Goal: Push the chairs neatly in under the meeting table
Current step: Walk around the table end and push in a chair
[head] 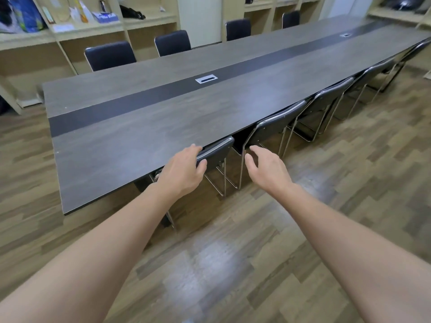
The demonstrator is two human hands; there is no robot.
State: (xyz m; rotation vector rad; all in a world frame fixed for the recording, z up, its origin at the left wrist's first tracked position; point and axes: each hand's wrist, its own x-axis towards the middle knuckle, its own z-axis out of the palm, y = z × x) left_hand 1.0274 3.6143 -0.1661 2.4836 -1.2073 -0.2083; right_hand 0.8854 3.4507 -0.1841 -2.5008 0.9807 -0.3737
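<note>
My left hand [184,170] grips nearest chair backrest [215,151] at meeting table [130,136] near edge; right hand [265,167] loose, empty. Near-side row looks tucked; task probably almost finished.

Even overhead light glaring softly off the floor [210,264] and table [268,94]; wide-angle edges bowing, forearms blurring slightly.

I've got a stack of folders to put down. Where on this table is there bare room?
The meeting table is bare on both sides of its dark centre strip, apart from two cable ports. The near edge is crowded: the left hand grips the nearest chair, right hand beside it.
</note>
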